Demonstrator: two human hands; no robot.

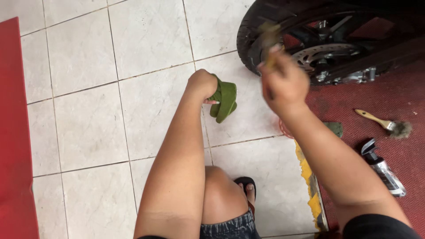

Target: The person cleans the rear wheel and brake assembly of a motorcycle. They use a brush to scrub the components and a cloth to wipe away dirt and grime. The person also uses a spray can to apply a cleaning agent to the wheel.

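Currently my left hand (202,85) is a closed fist around a folded green cloth (225,101), held above the pale tiled floor (88,66). My right hand (283,84) has its fingers pinched on a blurred brush (269,37), raised against the black motorcycle tire (248,40). On the red mat (398,88) lie 1 wooden-handled brush (385,124) and 1 spray bottle (383,168).

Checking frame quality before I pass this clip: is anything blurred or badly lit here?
Head view: the right hand and the brush it holds at the tyre are motion-blurred; the left hand gripping the green cloth is sharp; light is even and soft, with no glare on the floor tiles.
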